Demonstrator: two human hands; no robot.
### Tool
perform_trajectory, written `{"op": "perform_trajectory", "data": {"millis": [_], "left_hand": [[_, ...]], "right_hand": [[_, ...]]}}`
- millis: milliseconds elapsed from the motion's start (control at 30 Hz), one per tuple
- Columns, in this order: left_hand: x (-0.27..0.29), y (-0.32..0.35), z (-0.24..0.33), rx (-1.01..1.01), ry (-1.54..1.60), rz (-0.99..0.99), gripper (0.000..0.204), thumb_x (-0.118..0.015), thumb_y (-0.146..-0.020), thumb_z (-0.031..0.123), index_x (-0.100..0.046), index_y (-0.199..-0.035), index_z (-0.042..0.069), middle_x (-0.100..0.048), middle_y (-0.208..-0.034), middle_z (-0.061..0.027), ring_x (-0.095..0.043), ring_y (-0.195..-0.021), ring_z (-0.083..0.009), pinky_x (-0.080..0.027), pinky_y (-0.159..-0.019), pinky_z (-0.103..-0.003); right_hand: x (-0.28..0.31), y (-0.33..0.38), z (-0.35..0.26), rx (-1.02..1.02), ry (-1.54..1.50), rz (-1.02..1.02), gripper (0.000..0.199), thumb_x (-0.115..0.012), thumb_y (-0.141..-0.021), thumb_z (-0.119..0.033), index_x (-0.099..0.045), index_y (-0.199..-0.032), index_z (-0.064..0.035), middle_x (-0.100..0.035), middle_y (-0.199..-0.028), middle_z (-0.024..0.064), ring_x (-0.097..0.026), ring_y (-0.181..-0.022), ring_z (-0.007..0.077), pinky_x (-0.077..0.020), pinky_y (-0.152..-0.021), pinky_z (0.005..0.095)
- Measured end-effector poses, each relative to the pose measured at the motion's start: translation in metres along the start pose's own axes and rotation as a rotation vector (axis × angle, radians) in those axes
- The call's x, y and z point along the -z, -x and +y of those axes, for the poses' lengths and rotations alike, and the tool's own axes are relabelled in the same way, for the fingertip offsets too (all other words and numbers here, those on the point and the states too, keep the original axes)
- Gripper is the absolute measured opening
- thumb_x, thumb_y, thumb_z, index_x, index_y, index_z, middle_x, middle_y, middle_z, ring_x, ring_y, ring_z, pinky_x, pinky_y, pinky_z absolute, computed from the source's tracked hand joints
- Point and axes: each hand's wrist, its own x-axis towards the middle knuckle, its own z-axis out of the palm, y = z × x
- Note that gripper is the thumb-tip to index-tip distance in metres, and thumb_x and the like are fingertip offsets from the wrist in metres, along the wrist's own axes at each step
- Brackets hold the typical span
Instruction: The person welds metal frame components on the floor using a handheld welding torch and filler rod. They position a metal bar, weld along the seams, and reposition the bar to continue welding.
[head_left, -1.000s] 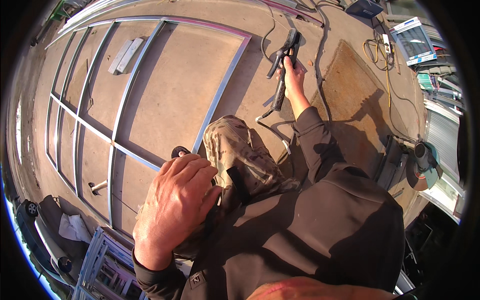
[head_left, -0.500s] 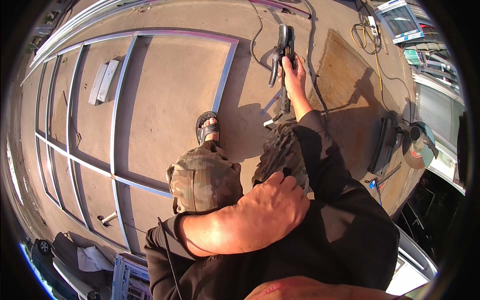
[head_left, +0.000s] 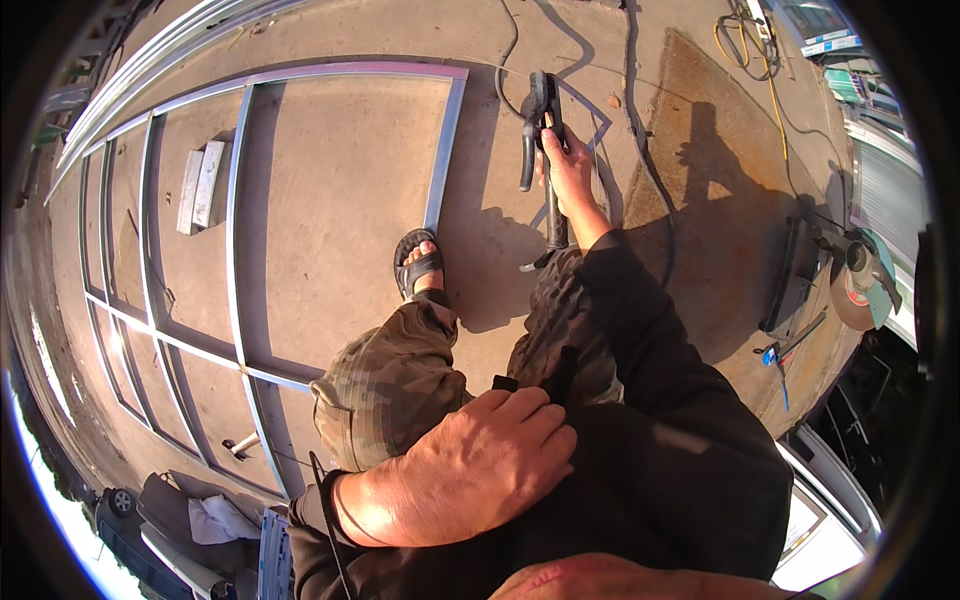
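Your right hand [head_left: 572,172] is extended toward the upper centre of the frame; fingers wrapped shut around the handle of a black welding electrode holder [head_left: 540,125]; its clamp end points up the frame, and its lever arm hangs off to the left of your grip; a dark cable [head_left: 655,190] curves across the floor just right of that hand, and I can't tell whether it joins the holder.

Your left hand [head_left: 490,455] lies low in the centre of the frame; palm down, fingers loosely curled and flat against your dark jacket [head_left: 660,470] near the waist; it holds nothing that I can see; fingertips sit just beside a small black tab on the garment.

Your sandalled foot [head_left: 420,265] stands on the concrete floor [head_left: 340,170], just beside the right-hand bar of a grey metal frame [head_left: 443,150]; the frame lies flat across the left half of the picture, split into rectangular bays; two short metal offcuts [head_left: 200,188] lie inside an upper-left bay; your camouflage-trousered knee [head_left: 385,385] is bent between foot and left hand.

At the right edge an angle grinder [head_left: 855,285] with its disc sits near a dark box; a small blue-handled tool [head_left: 785,352] lies just below it; yellow cable [head_left: 760,60] trails in the upper right; low sun throws your shadow [head_left: 720,200] long across the floor to the right of the holder.
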Motion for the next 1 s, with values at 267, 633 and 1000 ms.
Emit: {"op": "perform_trajectory", "data": {"millis": [267,633,1000], "left_hand": [[-0.001,-0.001,0.001,0.025,0.0,0.018,0.031,-0.07,-0.086,0.022,-0.063,-0.107,0.002,-0.065,-0.109,-0.0106,-0.06,-0.11,-0.0262,-0.051,-0.088,-0.035],[-0.008,-0.005,-0.004,-0.037,-0.03,0.167,0.023,-0.063,-0.087,0.02,-0.063,-0.097,-0.001,-0.063,-0.097,-0.0118,-0.059,-0.094,-0.0238,-0.049,-0.075,-0.03],[0.003,-0.012,-0.005,-0.004,-0.004,0.146,0.021,-0.064,-0.087,0.021,-0.063,-0.093,0.001,-0.061,-0.094,-0.0097,-0.058,-0.092,-0.0224,-0.048,-0.073,-0.03]], "right_hand": [[0.009,-0.025,-0.007,0.131,0.105,-0.064,0.037,-0.068,-0.094,-0.03,-0.06,-0.125,-0.0105,-0.056,-0.076,-0.0061,-0.05,-0.055,0.0034,-0.0407,-0.045,0.0205],[0.045,-0.021,-0.003,0.07,0.164,-0.099,0.029,-0.067,-0.096,-0.032,-0.063,-0.113,-0.0094,-0.056,-0.075,-0.0058,-0.051,-0.055,0.0034,-0.0402,-0.044,0.0202],[0.031,-0.03,0.006,0.063,0.264,-0.115,0.03,-0.07,-0.093,-0.033,-0.063,-0.11,-0.0087,-0.052,-0.065,-0.0072,-0.047,-0.051,0.0026,-0.0368,-0.044,0.0207]]}}
